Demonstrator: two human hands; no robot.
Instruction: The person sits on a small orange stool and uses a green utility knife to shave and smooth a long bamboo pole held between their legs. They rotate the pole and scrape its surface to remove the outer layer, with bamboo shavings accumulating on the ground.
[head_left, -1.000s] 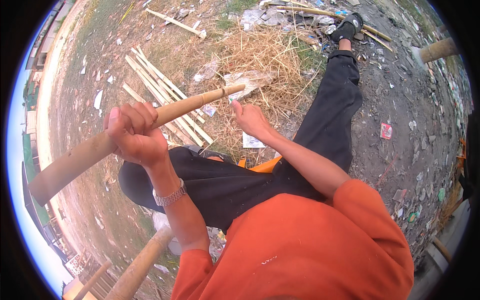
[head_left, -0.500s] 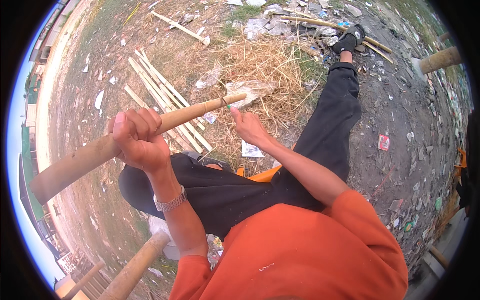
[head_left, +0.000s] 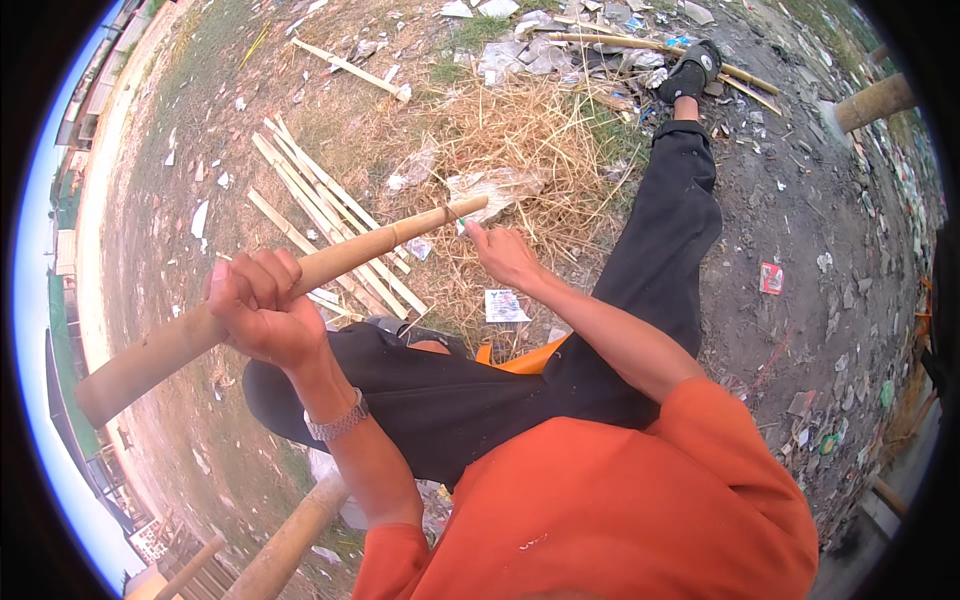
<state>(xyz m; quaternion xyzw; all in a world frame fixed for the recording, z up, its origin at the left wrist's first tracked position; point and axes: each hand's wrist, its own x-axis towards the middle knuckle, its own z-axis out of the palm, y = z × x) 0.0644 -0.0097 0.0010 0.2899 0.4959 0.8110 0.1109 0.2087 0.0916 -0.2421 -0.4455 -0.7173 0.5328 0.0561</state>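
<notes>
A long bamboo pole (head_left: 350, 256) slants in front of me, its thick end at the lower left and its thinner end farther right. My left hand (head_left: 264, 303) is closed around it toward the thick end. Near the thin end, my right hand (head_left: 507, 257) is closed on a small tool (head_left: 461, 226) with a bit of green showing at its grip. The tool's dark, thin, curved blade lies against the pole by a joint. Most of the grip is hidden in my fingers.
Several split bamboo strips (head_left: 320, 205) lie on the ground beyond the pole. Right of them is a heap of dry straw (head_left: 530, 130). My outstretched leg (head_left: 665, 235) runs along the right side. Thick bamboo posts (head_left: 290, 540) stand at the lower left, and litter is scattered about.
My left hand and the pole have come down slightly in the picture. The right hand has shifted a little to the right and down, still holding the tool at the pole's thin end.
</notes>
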